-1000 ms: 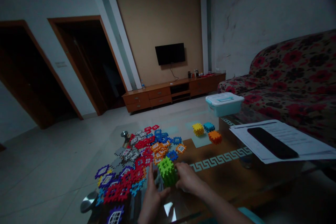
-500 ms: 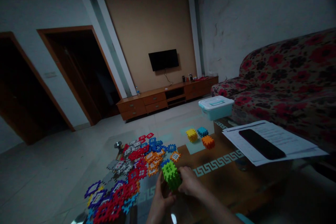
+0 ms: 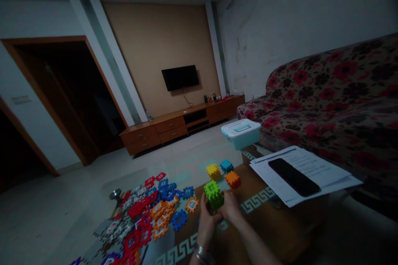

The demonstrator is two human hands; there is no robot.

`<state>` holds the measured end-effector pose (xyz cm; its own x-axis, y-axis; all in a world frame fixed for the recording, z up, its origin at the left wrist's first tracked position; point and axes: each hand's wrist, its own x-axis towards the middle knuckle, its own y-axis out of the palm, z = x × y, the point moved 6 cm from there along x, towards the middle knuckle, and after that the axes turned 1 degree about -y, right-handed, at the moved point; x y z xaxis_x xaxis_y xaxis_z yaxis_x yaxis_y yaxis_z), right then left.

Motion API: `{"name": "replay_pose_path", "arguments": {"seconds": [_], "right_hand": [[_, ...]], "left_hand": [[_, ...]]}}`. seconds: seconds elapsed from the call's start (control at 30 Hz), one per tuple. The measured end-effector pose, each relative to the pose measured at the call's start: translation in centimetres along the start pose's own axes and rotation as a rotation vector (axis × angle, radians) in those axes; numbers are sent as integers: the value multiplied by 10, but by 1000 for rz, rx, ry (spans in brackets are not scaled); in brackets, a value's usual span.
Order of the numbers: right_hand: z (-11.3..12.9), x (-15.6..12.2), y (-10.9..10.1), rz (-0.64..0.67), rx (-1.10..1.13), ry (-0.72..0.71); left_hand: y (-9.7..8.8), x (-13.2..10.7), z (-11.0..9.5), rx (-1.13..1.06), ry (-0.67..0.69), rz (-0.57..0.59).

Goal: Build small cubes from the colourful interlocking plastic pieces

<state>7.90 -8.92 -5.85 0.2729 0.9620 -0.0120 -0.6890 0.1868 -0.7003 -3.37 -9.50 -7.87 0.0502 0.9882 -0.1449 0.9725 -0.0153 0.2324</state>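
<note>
A green cube (image 3: 213, 194) made of interlocking toothed tiles is held between both of my hands above the glass table (image 3: 280, 219). My left hand (image 3: 205, 221) grips its left and lower side with curled fingers. My right hand (image 3: 231, 208) closes on its right side. Just beyond stand three finished cubes: a yellow cube (image 3: 213, 171), a blue cube (image 3: 226, 166) and an orange cube (image 3: 232, 179). A spread of loose coloured tiles (image 3: 149, 211) in red, orange, blue, grey and purple lies to the left.
A dark phone (image 3: 294, 177) lies on sheets of paper (image 3: 314, 165) at the right of the table. A pale blue lidded box (image 3: 241, 133) sits at the far end. A floral sofa (image 3: 329, 103) runs along the right; a TV cabinet (image 3: 180, 122) stands against the far wall.
Both hands have carried the green cube forward and to the right, closer to the three finished cubes. The camera has turned right, so the tile pile now sits further left.
</note>
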Motion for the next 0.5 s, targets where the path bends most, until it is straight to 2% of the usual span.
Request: {"name": "replay_pose_path", "arguments": {"seconds": [0.2, 0.5], "right_hand": [[-7, 18, -6, 7, 41, 67], [-7, 25, -15, 20, 3, 121]], "left_hand": [[14, 12, -7, 34, 2, 2], [25, 19, -8, 26, -35, 0]]}}
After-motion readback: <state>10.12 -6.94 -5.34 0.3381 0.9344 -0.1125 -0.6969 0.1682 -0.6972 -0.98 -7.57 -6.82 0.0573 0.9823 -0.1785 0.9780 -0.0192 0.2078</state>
